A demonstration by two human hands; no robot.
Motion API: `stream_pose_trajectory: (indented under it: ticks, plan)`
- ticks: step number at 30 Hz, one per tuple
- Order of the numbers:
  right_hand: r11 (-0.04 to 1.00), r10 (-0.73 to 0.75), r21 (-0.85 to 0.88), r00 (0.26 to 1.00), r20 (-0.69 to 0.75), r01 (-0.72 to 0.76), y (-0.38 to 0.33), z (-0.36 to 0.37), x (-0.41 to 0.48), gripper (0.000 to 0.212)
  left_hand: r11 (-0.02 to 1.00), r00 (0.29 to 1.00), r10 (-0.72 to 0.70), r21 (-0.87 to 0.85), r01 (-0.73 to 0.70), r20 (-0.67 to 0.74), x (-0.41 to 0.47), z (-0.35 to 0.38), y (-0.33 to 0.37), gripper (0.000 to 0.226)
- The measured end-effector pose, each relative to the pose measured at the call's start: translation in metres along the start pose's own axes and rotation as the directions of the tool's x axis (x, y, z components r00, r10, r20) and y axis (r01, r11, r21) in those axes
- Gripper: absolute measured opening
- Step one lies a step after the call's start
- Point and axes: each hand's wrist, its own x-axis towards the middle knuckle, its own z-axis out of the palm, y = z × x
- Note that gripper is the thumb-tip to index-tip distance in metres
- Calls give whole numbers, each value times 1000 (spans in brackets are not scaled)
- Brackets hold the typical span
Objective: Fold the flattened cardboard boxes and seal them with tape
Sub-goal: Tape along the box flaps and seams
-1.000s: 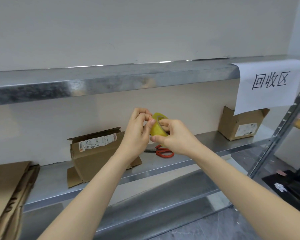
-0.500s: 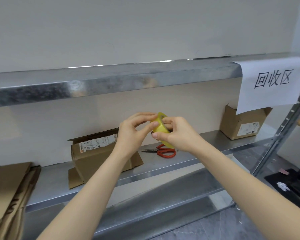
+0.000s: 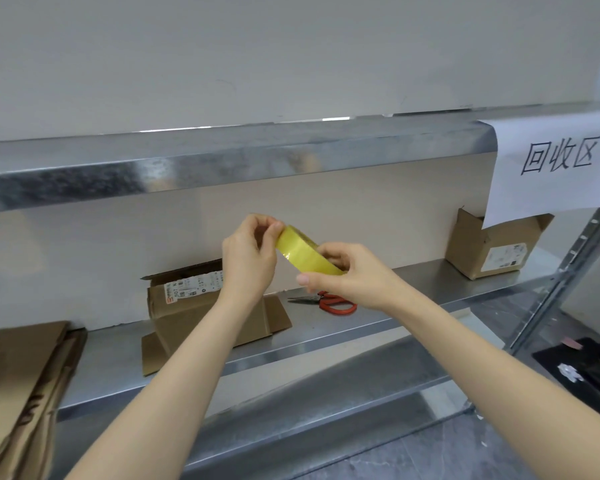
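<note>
Both hands on tape roll [image 3: 305,252], left hand [image 3: 248,258] pinching rim, right hand [image 3: 355,277] gripping

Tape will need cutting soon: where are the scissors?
Head view, just right of centre: the red-handled scissors lie on the shelf, below the right hand, right of the open cardboard box.

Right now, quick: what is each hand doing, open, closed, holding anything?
Left hand: closed, fingers pinching the upper edge of the tape roll.
Right hand: closed, gripping the lower end of the same roll.
</note>
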Motion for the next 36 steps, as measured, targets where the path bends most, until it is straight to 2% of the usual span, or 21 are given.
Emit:
stream_pose_trajectory:
  ticks: [4,6,10,12,14,16,19,22,24,25,27,31,34,36]
  plan:
    - [999,-35,-15,999,-11,35,3,8,3,22,999,1000,-20,33,19,22,4,-8,-3,10]
    - [1000,-3,-14,999,-38,3,6,7,7,21,996,995,-90,7,90,30,7,-13,-6,11]
    - [992,58,-103,994,-97,-68,18,4,9,32,959,954,-228,-127,255,193,11,-26,-8,13]
    - [992,75,-97,992,-105,-85,17,7,11,35,916,930,-288,-217,338,229,11,-28,-5,12]
    - [988,80,-125,991,-110,-94,13,10,15,41,828,889,-375,-337,448,263,12,-31,-3,9]
    - [981,68,-172,991,-120,-88,12,12,18,46,767,859,-430,-389,510,278,13,-35,-3,7]
    - [966,69,-239,991,-114,-95,14,13,21,47,758,850,-465,-386,526,247,14,-41,-4,11]
    - [882,87,-451,989,-120,-133,30,12,19,49,691,823,-562,-496,525,88,29,-65,-9,23]
    - [812,88,-554,976,-197,-185,47,9,15,46,675,795,-606,-530,512,-4,41,-93,-15,26]
    - [808,78,-554,969,-236,-200,52,8,14,46,689,795,-607,-514,511,-22,44,-103,-17,26]
    - [869,42,-466,963,-266,-166,55,8,17,51,728,816,-578,-441,524,15,42,-108,-17,24]
    - [945,15,-316,975,-223,-86,43,15,32,62,742,834,-531,-392,544,152,27,-89,-20,12]
    - [965,6,-253,972,-234,-67,43,16,45,79,778,841,-515,-322,539,164,29,-88,-30,15]
    - [968,-4,-245,965,-262,-63,45,17,53,76,815,849,-503,-239,528,162,33,-89,-39,15]
